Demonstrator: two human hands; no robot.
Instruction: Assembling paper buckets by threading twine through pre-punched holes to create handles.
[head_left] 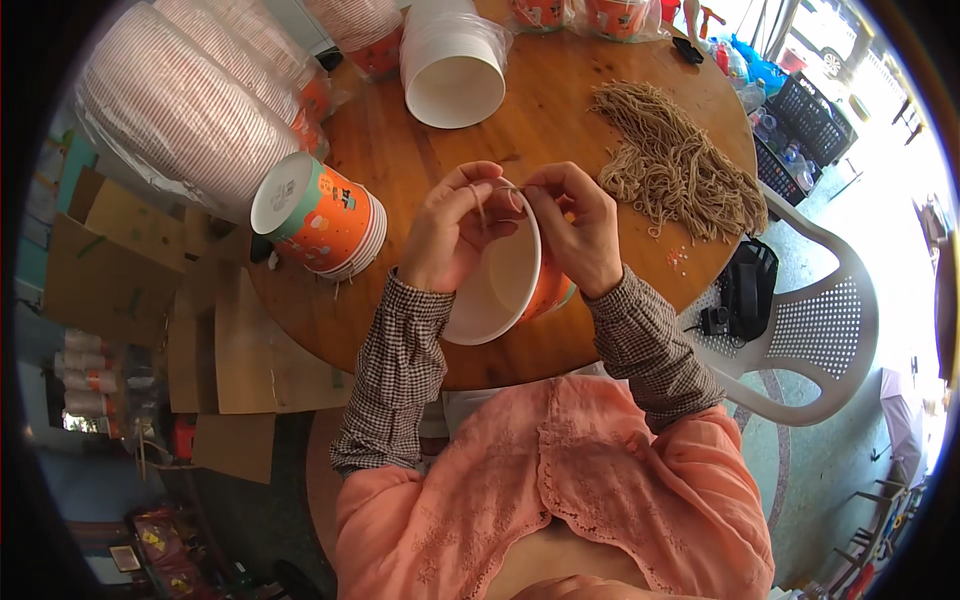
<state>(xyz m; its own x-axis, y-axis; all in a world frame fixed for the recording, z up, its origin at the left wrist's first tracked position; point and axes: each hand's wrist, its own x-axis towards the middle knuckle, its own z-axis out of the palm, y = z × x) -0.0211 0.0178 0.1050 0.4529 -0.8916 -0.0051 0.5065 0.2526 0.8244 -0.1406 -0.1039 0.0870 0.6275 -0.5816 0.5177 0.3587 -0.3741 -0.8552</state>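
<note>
A white-lined paper bucket (492,290) with an orange printed outside lies tilted on its side at the near edge of the table, its mouth toward the left. My left hand (452,228) is closed at its upper rim, pinching a thin tan cord (478,205) that hangs over the fingers. My right hand (582,228) is closed on the opposite side of that rim, thumb and forefinger pressed together where the cord meets it. The fingertips partly hide that spot. To the left, a short stack of orange buckets (325,215) rests upside down, slightly tilted.
On the round wooden table (545,100) a heap of tan cords (685,165) lies at the right. Plastic-wrapped bucket stacks (185,110) fill the far left; a white bucket (455,90) lies behind my hands. A plastic chair (825,320) holding a black bag (750,285) stands at the right.
</note>
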